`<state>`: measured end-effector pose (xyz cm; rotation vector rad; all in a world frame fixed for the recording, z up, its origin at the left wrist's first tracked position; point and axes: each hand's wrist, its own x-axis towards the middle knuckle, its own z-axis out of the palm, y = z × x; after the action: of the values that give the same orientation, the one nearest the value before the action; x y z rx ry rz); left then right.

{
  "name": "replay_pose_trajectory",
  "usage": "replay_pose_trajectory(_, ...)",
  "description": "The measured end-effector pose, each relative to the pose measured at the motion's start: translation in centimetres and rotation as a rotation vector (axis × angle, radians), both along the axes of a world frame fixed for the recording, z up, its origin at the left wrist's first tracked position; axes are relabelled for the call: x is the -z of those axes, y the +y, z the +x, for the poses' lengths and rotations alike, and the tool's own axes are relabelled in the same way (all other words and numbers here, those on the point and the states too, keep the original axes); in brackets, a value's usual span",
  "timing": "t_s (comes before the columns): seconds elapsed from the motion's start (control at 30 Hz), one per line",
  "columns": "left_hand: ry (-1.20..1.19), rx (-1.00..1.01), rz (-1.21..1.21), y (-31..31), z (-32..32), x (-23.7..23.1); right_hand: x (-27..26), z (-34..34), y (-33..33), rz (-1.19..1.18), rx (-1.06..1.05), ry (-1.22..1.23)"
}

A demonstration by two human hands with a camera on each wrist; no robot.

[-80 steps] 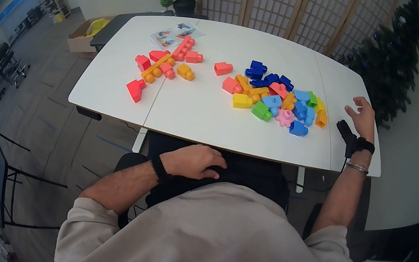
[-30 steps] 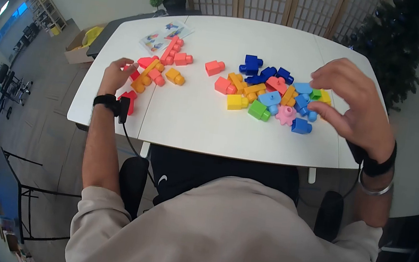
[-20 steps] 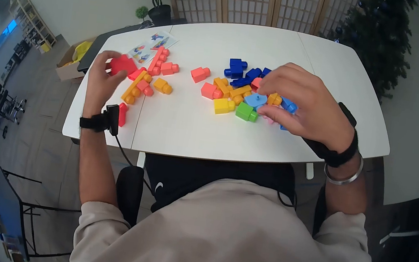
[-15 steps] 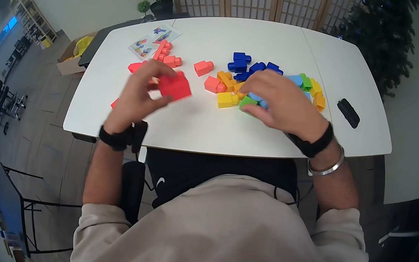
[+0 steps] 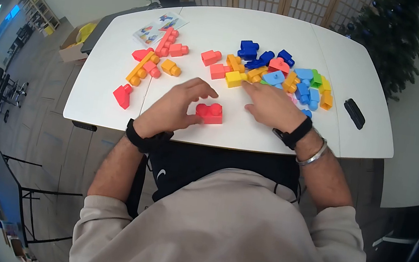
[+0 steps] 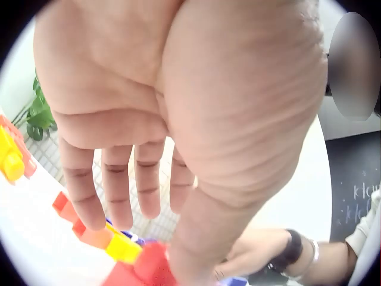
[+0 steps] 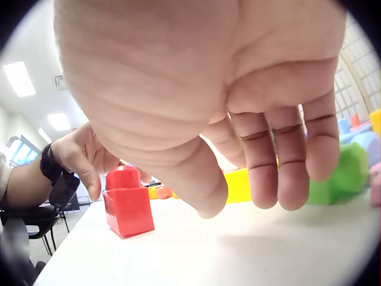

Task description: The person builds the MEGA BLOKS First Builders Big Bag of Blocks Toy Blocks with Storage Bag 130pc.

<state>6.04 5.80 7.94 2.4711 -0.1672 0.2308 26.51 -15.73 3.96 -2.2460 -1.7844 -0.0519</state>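
Observation:
A red two-stud toy building block (image 5: 209,114) stands upright on the white table (image 5: 178,126), near its front edge. Beside it is my left hand (image 5: 170,106), fingers spread and slightly bent, the thumb tip right at the block's side. My right hand (image 5: 274,108) is low over the table with its fingertips close to a yellow block (image 5: 235,79). In the right wrist view its straight fingers overlap the yellow block (image 7: 238,186) and a green block (image 7: 342,173), the thumb apart. The head view mostly hides the green one beneath the hand.
Several blue, orange, red and light blue blocks (image 5: 273,78) are heaped behind my right hand. More red and orange blocks (image 5: 143,68) lie at the left, near picture sheets (image 5: 154,31). A black case-like object (image 5: 354,114) lies at the right.
My left hand rose from my lap, picked up the red block at the left, carried it to the front middle and let go. My right hand came leftward from the table's right side.

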Motion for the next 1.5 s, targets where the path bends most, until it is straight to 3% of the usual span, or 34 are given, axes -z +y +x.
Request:
replay_pose_trajectory(0.13, -0.063, -0.252, -0.048, 3.5, -1.8, -1.9, -3.1, 0.5, -1.2, -0.092, 0.002, 0.099)
replay_pose_trajectory(0.33, 0.127, -0.796, 0.146, 14.1, -8.2, -1.8, -7.9, 0.2, -3.0, 0.097, -0.018, 0.223)
replay_pose_trajectory(0.43, 0.153, -0.877, 0.192, 15.6, -10.0, -0.3, -8.4, 0.4, -3.3, 0.148, -0.071, 0.199)
replay_pose_trajectory(0.5, 0.327, -0.908, 0.234, 15.5, -10.3, 0.0, -8.7, 0.0, -3.1, 0.179, -0.120, 0.229)
replay_pose_trajectory(0.67, 0.428, -0.903, 0.290, 14.6, -9.1, 0.2, -9.2, -1.1, -2.8, 0.191, -0.147, 0.229)
replay_pose_trajectory(0.8, 0.233, -0.844, 0.245, 12.2, -8.8, -3.2, -9.5, -1.5, -2.7, 0.289, -0.204, 0.263)
replay_pose_trajectory(0.87, -0.032, -0.705, 0.100, 9.2, -8.0, -5.3, -9.6, -1.9, -2.5, 0.320, -0.214, 0.275)
replay_pose_trajectory(0.97, -0.176, -0.579, 0.055, 4.6, -6.2, -7.0, -9.5, -2.2, -2.4, 0.364, -0.210, 0.307)
replay_pose_trajectory(1.23, -0.633, -0.185, 0.118, -5.4, -1.2, -4.3, -8.6, -4.8, -1.6, 0.462, -0.297, 0.531)
replay_pose_trajectory(1.33, -0.643, -0.178, 0.054, -6.7, -0.4, -3.1, -8.5, -4.9, -1.8, 0.426, -0.277, 0.564)
replay_pose_trajectory(1.4, -0.579, -0.153, 0.020, -6.3, -0.5, -3.1, -7.8, -4.2, -1.8, 0.442, -0.284, 0.337)
replay_pose_trajectory(1.5, -0.511, -0.206, 0.004, -4.1, -1.2, -3.6, -6.4, -2.4, -1.9, 0.316, -0.226, 0.240)
